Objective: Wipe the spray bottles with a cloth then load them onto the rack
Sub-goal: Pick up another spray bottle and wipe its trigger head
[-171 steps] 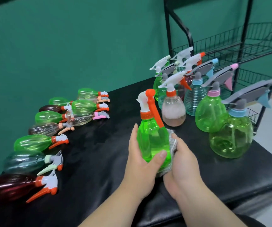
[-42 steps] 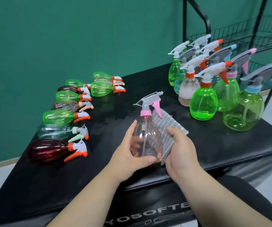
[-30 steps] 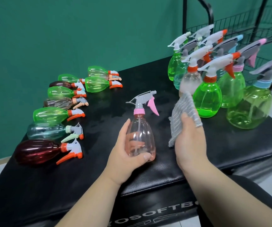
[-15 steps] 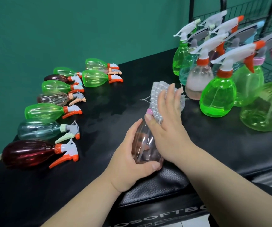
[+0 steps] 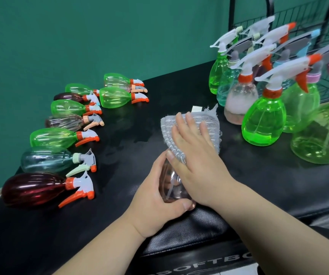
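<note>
Under your right hand (image 5: 195, 155), fingers flat and pressing the cloth (image 5: 209, 124), lies the top of the pink bottle (image 5: 171, 183); your left hand (image 5: 155, 195) curls round its body just below. Grip firmly and wipe down toward your left thumb.

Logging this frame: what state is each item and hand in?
pink bottle: gripped, top under the cloth.
cloth: draped over the pink bottle's top.
left hand: grips the pink bottle's body.
right hand: presses the cloth, fingers straight.
lying bottles: on their sides, untouched.
standing bottles: upright, untouched.
rack: mostly out of frame, load unclear.
</note>
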